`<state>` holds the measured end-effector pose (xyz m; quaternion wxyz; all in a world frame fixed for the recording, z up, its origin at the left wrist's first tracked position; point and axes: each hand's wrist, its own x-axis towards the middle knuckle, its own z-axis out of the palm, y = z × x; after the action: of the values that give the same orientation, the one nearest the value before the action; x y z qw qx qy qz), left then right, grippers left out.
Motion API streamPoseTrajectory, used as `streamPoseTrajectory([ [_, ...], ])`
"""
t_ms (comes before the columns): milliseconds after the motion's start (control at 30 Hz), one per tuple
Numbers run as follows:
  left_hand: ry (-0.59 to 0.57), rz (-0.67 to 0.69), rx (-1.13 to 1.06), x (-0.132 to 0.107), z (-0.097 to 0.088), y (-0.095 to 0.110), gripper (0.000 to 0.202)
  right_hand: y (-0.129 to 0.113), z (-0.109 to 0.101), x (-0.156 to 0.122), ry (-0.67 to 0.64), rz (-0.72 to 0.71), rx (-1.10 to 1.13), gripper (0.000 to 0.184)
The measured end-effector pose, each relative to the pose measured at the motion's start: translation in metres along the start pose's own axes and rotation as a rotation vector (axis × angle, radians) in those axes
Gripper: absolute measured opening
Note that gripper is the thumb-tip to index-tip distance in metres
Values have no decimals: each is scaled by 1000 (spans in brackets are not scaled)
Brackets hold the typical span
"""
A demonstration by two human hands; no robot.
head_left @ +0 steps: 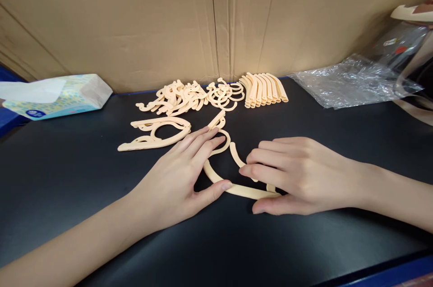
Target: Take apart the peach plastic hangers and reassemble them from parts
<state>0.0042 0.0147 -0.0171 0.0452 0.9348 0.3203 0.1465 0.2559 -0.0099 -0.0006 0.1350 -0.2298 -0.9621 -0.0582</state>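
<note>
A cream plastic folding hanger [245, 191] lies on the black table, partly covered by both hands. My left hand [179, 172] presses it from the left, fingers over its upper part and thumb tip on the curved arm. At the arm's right end, my right hand [294, 174] grips with bent fingers and the thumb below. A slim curved piece [237, 156] runs under my right fingertips; whether it is joined to the hanger I cannot tell. Left of these, another cream hanger [149, 145] lies folded, touching nothing held.
Behind the hands lie a heap of small cream parts [182, 97], several curved hooks [221, 95] and a row of hanger arms [265, 88]. A tissue pack [74, 95] sits at left, clear plastic film [348, 82] at right. Cardboard [135, 21] stands along the back.
</note>
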Motion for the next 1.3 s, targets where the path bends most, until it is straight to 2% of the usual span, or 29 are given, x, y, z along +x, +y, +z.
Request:
streamPoseTrajectory([
  [600,-18,-9,6,0,0,0,62,-4,0,1,-4,-66,35,18],
  [900,-9,-6,9,-1,0,0,62,-5,0,-1,2,-69,57,20],
  [1300,-5,-1,3,0,0,0,58,-4,3,1,5,-23,199,18],
])
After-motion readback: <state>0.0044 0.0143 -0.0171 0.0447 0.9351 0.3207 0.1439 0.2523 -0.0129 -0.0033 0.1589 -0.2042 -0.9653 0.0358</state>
